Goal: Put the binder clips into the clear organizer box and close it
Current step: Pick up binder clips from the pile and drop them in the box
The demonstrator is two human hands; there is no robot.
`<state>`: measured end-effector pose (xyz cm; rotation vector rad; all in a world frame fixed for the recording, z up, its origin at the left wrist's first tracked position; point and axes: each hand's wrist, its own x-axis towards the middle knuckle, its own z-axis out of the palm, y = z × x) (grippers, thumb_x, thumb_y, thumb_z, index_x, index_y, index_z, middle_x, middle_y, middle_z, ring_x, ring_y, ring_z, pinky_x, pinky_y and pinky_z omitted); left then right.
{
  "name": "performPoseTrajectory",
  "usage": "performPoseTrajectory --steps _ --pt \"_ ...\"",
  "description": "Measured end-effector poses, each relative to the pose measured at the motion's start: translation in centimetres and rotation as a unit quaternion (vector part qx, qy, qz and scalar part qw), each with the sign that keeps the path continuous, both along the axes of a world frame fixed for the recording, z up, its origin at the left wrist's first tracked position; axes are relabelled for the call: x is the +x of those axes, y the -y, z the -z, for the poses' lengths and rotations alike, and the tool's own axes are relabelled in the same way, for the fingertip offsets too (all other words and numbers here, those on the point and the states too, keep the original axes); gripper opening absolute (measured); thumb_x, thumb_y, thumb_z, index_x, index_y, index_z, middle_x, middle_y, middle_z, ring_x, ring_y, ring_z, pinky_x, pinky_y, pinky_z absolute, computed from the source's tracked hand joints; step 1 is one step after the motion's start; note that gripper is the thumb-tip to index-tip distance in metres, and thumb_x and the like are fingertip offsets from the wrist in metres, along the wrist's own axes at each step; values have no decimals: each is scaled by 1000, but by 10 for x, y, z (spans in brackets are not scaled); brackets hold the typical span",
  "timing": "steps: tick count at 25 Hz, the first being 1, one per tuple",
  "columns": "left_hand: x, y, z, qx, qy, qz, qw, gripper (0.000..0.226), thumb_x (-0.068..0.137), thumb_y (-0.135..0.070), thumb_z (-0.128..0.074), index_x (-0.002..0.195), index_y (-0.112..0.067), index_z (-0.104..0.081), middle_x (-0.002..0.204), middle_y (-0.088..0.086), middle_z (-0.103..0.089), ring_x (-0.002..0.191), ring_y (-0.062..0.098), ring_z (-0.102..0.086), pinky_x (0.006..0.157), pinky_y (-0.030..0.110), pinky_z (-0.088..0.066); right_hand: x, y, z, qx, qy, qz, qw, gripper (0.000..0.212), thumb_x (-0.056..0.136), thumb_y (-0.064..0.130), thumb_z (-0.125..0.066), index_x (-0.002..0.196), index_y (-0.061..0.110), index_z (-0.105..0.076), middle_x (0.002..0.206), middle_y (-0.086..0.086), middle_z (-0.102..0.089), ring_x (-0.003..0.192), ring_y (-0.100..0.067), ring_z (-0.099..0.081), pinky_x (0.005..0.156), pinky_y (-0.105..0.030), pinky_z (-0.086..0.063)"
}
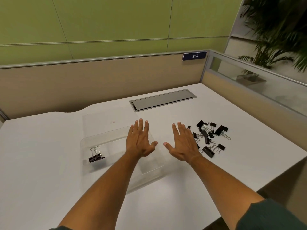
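Hovering palms down, both hands are spread flat and hold nothing: the left hand (140, 141) over the clear organizer box (116, 151) (lid up, one black clip (96, 155) inside), the right hand (182, 143) beside the binder clips (210, 137) scattered on the white desk (49, 180); whether either touches anything is unclear.

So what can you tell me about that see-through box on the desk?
The clear plastic organizer box is a shallow rectangular tray, nearly invisible against the white desk. It lies open, with its transparent lid folded back behind it. Inside, near the left wall, sits one black binder clip with silver wire handles. The person's open left hand is over its far right part; whether it touches is unclear.
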<state>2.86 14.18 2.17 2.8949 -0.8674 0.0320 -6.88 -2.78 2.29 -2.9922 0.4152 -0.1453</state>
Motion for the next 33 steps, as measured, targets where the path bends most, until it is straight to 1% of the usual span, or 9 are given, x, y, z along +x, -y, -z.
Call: performPoseTrajectory --steps 8,16,23,29,33 --pt "-17 79 4 1 -10 27 1000 93 87 -69 -34 153 -17 7 161 12 12 149 30 10 120 45 2 -24 74 5 14 -3 43 999 93 89 67 -37 155 14 2 163 -13 3 151 -27 2 122 -44 -2" --pt "-24 122 20 23 -34 52 998 92 87 -65 -37 154 -15 1 161 16 5 149 31 4 121 44 -3 -39 115 24 31 -4 72 997 96 86 65 -44 155 13 -1 163 -12 -3 151 -25 -2 122 -44 -6" --pt "-29 159 35 22 -57 72 996 92 84 -63 -42 154 -16 -6 161 14 -2 149 30 -2 122 42 -6 -50 157 37 62 0 118 991 97 84 62 -51 154 12 -7 162 -13 -9 150 -27 -7 122 -42 -10" --pt "-27 193 43 27 -63 90 994 93 83 -63 -44 154 -14 -10 161 15 -8 149 30 -7 121 43 -9 -48 189 42 78 -3 146 986 97 84 61 -53 154 11 -9 162 -15 -10 150 -28 -9 121 -42 -12" --pt "-20 214 47 22 -70 91 993 92 81 -62 -45 153 -15 -12 160 15 -11 148 29 -10 121 42 -12 -44 210 49 96 -5 173 980 93 85 58 -53 153 7 -13 160 -16 -16 149 -28 -13 122 -42 -13"
